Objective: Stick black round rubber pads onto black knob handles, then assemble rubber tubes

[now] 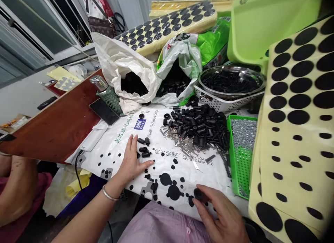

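Note:
My left hand (pixel 132 162) lies flat and open on a white printed sheet (pixel 122 136), fingers stretched beside a few small black cylinders (pixel 144 151). My right hand (pixel 221 215) is near the front edge, its fingers curled round a small black round piece (pixel 199 195). Black round stickers (pixel 172 190) dot the sheet between both hands. A heap of black cylinders (pixel 202 126) and thin metal strips (pixel 180 142) lies further back on the sheet.
A green basket (pixel 241 173) of silver parts stands right of the heap. Yellow sheets with black discs (pixel 300 131) rise at the right. A steel bowl in a white basket (pixel 231 84), plastic bags (pixel 133 76), a phone (pixel 104 111) and another person's arm (pixel 15 190) at the left.

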### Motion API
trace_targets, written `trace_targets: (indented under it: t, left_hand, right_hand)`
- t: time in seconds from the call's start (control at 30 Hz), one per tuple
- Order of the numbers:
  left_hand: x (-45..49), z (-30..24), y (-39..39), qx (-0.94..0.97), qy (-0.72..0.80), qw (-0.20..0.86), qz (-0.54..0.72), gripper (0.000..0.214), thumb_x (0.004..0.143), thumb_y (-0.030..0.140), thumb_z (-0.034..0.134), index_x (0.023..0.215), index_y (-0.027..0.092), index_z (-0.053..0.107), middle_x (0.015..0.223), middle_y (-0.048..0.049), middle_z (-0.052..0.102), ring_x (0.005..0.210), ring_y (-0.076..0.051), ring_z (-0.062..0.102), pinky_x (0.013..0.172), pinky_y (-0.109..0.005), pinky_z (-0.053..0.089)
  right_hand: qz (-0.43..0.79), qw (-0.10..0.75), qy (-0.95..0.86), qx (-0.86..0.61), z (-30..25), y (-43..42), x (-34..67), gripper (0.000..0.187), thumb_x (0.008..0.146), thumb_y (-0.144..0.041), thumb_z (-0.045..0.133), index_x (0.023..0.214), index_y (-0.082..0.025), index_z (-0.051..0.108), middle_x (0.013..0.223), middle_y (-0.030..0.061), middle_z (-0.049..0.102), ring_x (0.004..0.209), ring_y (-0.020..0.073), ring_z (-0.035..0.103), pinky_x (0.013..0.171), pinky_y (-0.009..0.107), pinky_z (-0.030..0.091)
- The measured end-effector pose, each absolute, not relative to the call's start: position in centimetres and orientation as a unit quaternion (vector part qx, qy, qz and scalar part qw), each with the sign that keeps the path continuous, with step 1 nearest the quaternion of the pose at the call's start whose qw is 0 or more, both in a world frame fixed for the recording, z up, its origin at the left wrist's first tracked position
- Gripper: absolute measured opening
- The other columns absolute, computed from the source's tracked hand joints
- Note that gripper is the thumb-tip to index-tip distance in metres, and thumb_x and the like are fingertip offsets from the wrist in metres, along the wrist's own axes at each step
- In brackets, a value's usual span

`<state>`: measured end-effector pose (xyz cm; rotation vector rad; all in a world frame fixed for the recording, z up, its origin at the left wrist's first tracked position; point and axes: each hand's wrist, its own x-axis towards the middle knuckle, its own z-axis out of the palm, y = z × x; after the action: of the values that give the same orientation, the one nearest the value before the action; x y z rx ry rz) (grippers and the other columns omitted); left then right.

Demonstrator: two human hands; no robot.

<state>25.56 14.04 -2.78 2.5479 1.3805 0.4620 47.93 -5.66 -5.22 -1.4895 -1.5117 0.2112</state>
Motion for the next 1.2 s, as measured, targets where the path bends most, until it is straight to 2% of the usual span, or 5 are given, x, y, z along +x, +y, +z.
trace_targets:
  t: [0.3,0.63,0.8,1.0,1.2]
  left_hand:
    - [27.7,-3.4,18.0,0.944,0.270,0.040,0.185,0.035,0.080,0.038,0.056,0.110,0.020,0.058,0.119,-0.0114,0.055,0.112,-0.026,0.050,0.096,-0.044,0.039]
    - [29.7,-1.4,17.1,0.939,0.280,-0.059,0.190,0.039,0.081,0.038,0.055,0.113,0.018,0.054,0.118,-0.0139,0.055,0.109,-0.029,0.050,0.097,-0.053,0.033]
    - [37.8,0.5,13.1,0.965,0.165,0.043,0.199,0.026,0.085,0.031,0.051,0.106,0.016,0.057,0.097,-0.0096,0.063,0.092,-0.021,0.058,0.083,-0.036,0.047]
    - [46.5,0.0,9.1,0.979,0.180,0.096,0.005,0.017,0.083,0.014,0.045,0.090,0.011,0.060,0.081,-0.0111,0.062,0.073,-0.023,0.062,0.064,-0.035,0.051]
    - [45.4,0.0,9.6,0.969,0.194,0.153,0.016,0.018,0.082,0.014,0.047,0.091,0.013,0.063,0.087,-0.0087,0.062,0.079,-0.019,0.062,0.071,-0.031,0.051]
  right_hand:
    - [0.083,0.484,-0.601,-0.630,-4.5,-5.8,47.6,0.025,0.084,-0.017,0.051,0.109,-0.016,0.050,0.082,0.0065,0.061,0.070,0.0191,0.059,0.062,0.034,0.050]
    - [0.097,0.509,-0.596,-0.614,-4.7,-6.0,47.8,0.025,0.084,-0.016,0.051,0.109,-0.016,0.049,0.081,0.0074,0.060,0.071,0.0209,0.056,0.062,0.037,0.047]
    - [0.101,0.526,-0.582,-0.612,-4.9,-6.0,47.8,0.026,0.084,-0.014,0.051,0.110,-0.016,0.048,0.082,0.0070,0.059,0.070,0.0194,0.056,0.062,0.035,0.048]
    - [0.077,0.539,-0.586,-0.600,-5.3,-6.7,47.9,0.030,0.083,-0.014,0.053,0.113,-0.016,0.047,0.089,0.0083,0.061,0.076,0.0191,0.058,0.066,0.033,0.050]
    - [0.061,0.548,-0.567,-0.611,-6.3,-6.6,48.2,0.029,0.085,-0.017,0.053,0.114,-0.016,0.049,0.100,0.0101,0.060,0.093,0.0201,0.058,0.079,0.030,0.049]
